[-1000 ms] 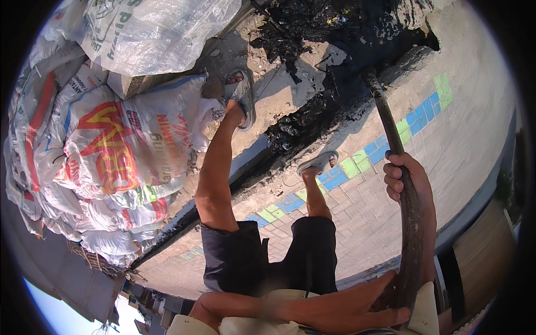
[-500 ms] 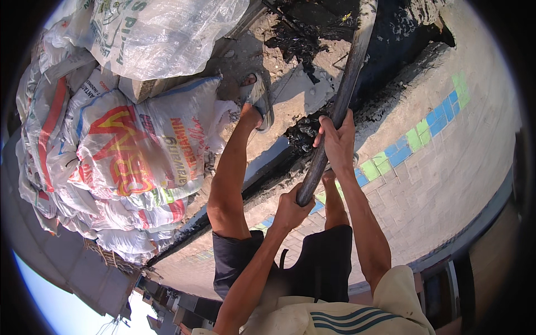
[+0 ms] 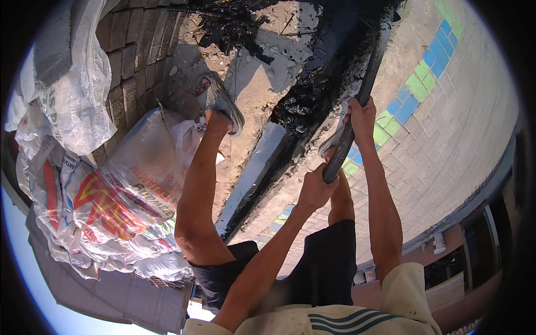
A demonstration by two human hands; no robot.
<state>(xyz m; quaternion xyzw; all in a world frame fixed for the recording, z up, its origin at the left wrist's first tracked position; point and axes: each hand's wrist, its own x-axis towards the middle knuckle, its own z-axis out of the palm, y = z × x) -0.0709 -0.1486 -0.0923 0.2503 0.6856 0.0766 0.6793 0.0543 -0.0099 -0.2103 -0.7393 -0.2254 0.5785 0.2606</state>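
A long pole (image 3: 368, 84), dark and smeared, slants from my hands up toward the top edge; what sits at its far end cannot be made out. My left hand (image 3: 317, 188) is wrapped round the pole's near end. Farther up, my right hand (image 3: 362, 120) is closed round it as well. Beneath and beyond the pole runs a narrow drain (image 3: 268, 162) with black water. Clumps of wet black sludge (image 3: 304, 106) lie in it, in front of my feet. My legs straddle the drain, with a sandalled foot (image 3: 222, 103) on its left side.
White woven sacks (image 3: 134, 178) are piled on the left, beside stacked grey paving blocks (image 3: 134, 50). More black muck (image 3: 234, 28) lies on the dirt ground at the far left. A brick pavement (image 3: 424, 151) with blue and green painted blocks borders the drain's right side.
The view has turned, so the sacks sit farther left and more paving blocks show. Both hands, still on the pole, have shifted right in the picture, and the pole with them.
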